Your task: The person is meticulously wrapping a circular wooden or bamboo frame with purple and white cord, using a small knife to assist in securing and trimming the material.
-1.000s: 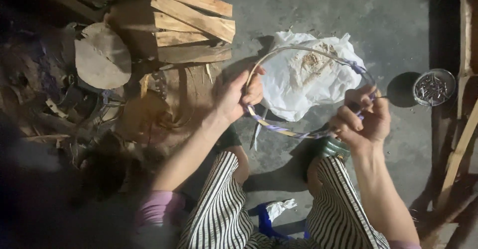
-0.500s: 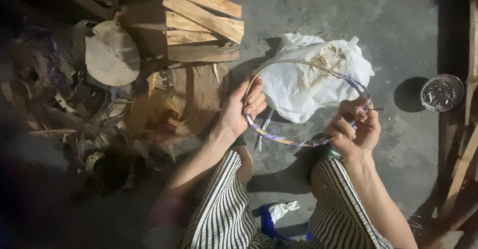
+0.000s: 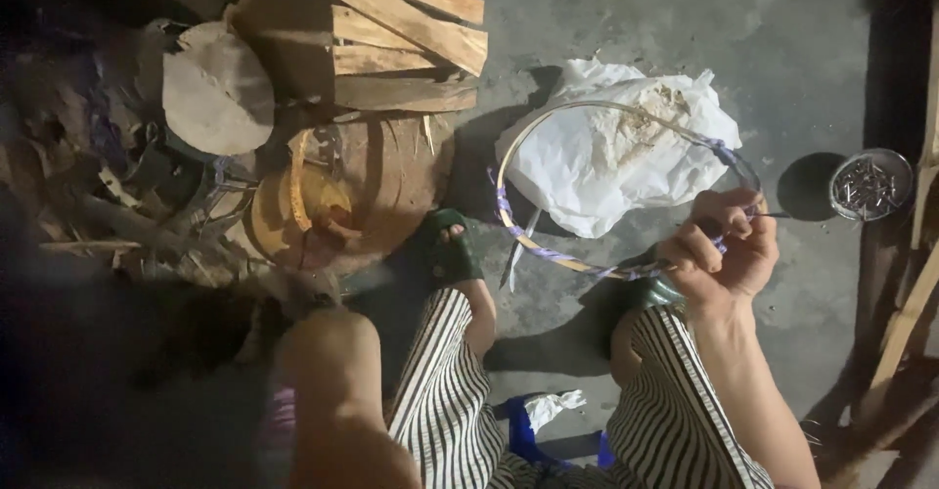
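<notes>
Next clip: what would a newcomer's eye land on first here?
The round hoop wrapped with purple strips, held at its right side by the right hand over a white plastic bag on the concrete floor. Then the split wood stacked top centre, and the small tin of nails far right.

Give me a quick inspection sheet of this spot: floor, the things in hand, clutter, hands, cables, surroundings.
Surface: bare grey concrete floor.
Job's things: thin hoop wrapped partly in purple strip, over a white plastic bag; small tin of nails beside it.
Clutter: split wood planks, round wooden block, scraps at left.
Hands: right hand grips the hoop; left hand reaches blurred toward the scrap pile, grip unclear.
Cables: nothing seen.
Surroundings: dim; wooden sticks at right; green sandals, striped trousers.
</notes>
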